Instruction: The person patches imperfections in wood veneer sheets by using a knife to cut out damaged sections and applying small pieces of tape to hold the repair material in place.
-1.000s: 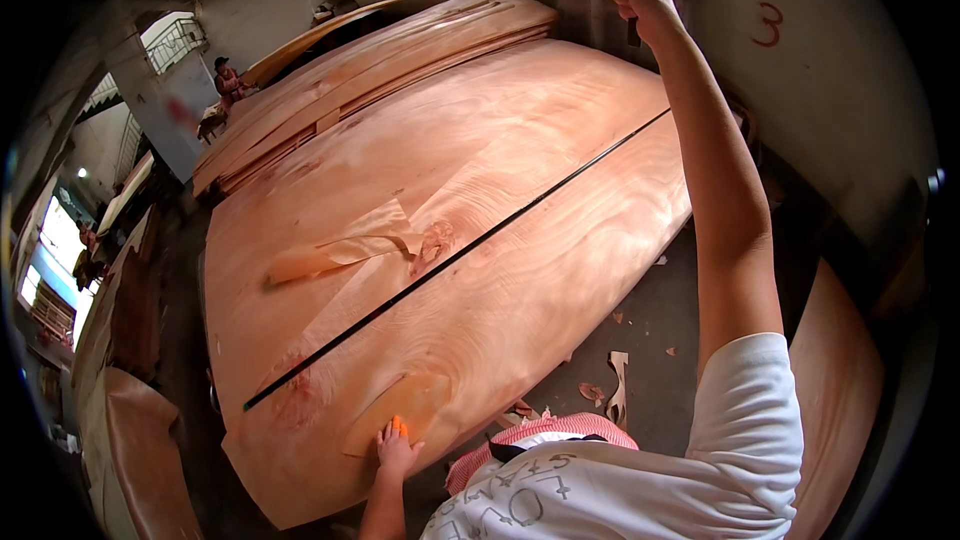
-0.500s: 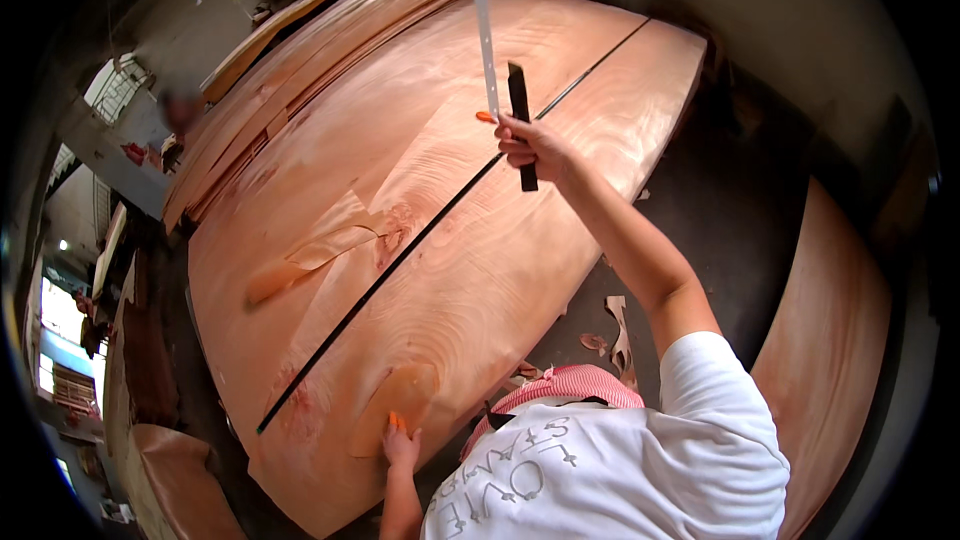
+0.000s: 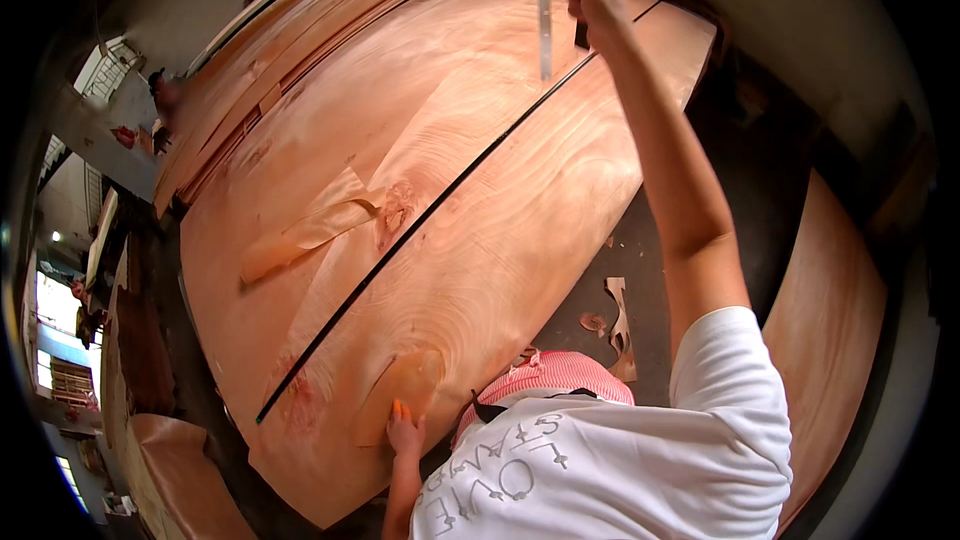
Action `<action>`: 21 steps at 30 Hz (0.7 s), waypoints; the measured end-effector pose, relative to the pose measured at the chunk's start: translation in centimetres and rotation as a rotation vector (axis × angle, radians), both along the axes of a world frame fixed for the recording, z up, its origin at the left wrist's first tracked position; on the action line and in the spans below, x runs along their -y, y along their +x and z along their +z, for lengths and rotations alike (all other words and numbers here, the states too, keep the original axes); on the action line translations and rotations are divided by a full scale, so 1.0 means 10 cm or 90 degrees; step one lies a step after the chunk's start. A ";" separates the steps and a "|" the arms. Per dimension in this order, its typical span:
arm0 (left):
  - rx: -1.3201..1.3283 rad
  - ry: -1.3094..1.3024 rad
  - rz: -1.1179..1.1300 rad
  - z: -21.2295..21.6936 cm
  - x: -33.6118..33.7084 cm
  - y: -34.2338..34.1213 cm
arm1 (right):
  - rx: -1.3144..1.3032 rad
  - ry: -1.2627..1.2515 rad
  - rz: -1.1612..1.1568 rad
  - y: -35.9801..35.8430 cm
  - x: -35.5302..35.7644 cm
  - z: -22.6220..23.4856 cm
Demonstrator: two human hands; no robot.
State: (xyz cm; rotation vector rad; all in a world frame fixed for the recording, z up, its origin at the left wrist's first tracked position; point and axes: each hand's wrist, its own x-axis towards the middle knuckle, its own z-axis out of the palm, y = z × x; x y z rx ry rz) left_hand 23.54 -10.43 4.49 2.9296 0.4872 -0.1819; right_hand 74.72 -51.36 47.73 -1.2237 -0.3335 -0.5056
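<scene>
My left hand lies on a tan oval veneer patch near the close end of a large veneer sheet, its fingers stretched out and orange covers on the fingertips. Raised toward the far end, my right hand is closed around a dark flat bar; an orange cover shows at its fingers. Beside it hangs a pale perforated strip, its lower end over the sheet; whether I hold it cannot be told. A long thin black strip runs lengthwise along the sheet.
A curled veneer scrap lies on the sheet. Stacked veneer sheets rise along the far left side. Veneer offcuts lie on the floor, and another wood sheet stands at right. Another person is far left.
My right hand has moved up and away with the dark bar, toward the far end of the sheet. The perforated strip appears further right. My left hand has stayed by the patch.
</scene>
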 end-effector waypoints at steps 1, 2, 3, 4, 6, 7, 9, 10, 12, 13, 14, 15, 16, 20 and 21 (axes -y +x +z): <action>-0.004 -0.006 0.010 -0.01 0.00 -0.04 | 0.038 -0.079 0.145 -0.08 0.00 0.27; -0.002 -0.017 0.005 -0.02 0.03 0.03 | 0.062 -0.081 0.186 0.11 0.14 0.36; -0.006 -0.017 0.016 -0.02 0.04 -0.01 | 0.029 -0.060 0.194 -0.04 -0.04 0.44; -0.012 -0.016 0.028 0.00 0.05 -0.06 | -0.005 -0.039 0.203 -0.29 -0.23 0.53; -0.008 -0.005 0.030 0.04 0.05 -0.09 | 0.011 0.000 0.180 -0.46 -0.27 0.45; 0.000 0.002 0.016 0.05 0.05 -0.06 | 0.022 0.024 0.153 -0.37 -0.15 0.35; 0.009 0.005 0.003 0.05 0.05 -0.04 | 0.026 0.048 0.182 -0.25 0.05 0.20; 0.014 0.001 -0.004 0.06 0.03 -0.01 | 0.024 0.049 0.230 -0.28 0.11 0.20; -0.007 0.006 -0.007 0.07 0.03 0.01 | 0.010 0.047 0.214 -0.32 0.13 0.14; -0.016 0.009 -0.007 0.07 0.02 0.03 | 0.001 0.017 0.198 -0.33 0.13 0.13; -0.018 0.008 -0.006 0.07 0.02 0.04 | 0.007 -0.027 0.202 -0.28 0.18 0.10; -0.021 0.007 -0.009 0.07 0.03 0.07 | 0.029 -0.050 0.156 -0.21 0.27 0.10; -0.027 0.008 -0.008 0.08 0.02 0.05 | 0.048 -0.070 0.116 -0.22 0.23 0.13; -0.038 0.019 0.012 0.10 0.03 -0.01 | 0.046 0.122 0.301 -0.03 0.32 0.28; -0.041 0.023 0.021 0.10 0.03 -0.03 | -0.003 0.155 0.190 0.05 0.31 0.34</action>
